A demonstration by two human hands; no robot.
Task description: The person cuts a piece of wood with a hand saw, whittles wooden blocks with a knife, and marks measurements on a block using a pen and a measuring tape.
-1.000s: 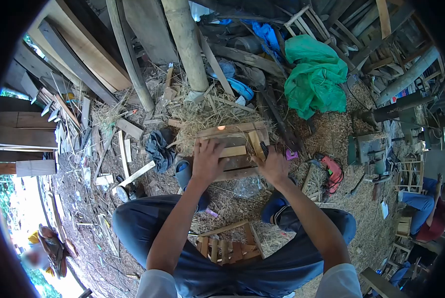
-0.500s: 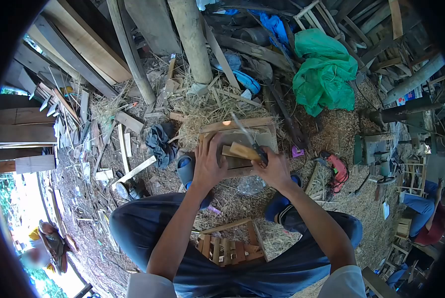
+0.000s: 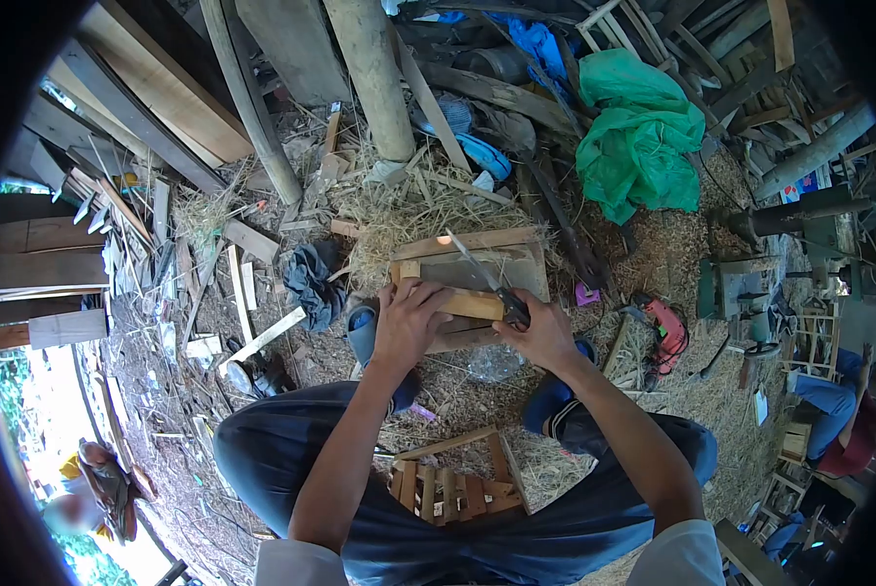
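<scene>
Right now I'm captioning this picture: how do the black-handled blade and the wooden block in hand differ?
The black-handled blade is thin and grey; the wooden block is thicker and yellowish brown. The blade slants forward and leftward, while the block lies nearly crosswise. The right hand grips the blade; the left hand holds the block. Both are elongated.

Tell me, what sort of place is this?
Probably a makeshift woodworking shed or yard: there are long boards at the upper left, what looks like a red power tool, and a wooden piece under the person's left hand.
</scene>
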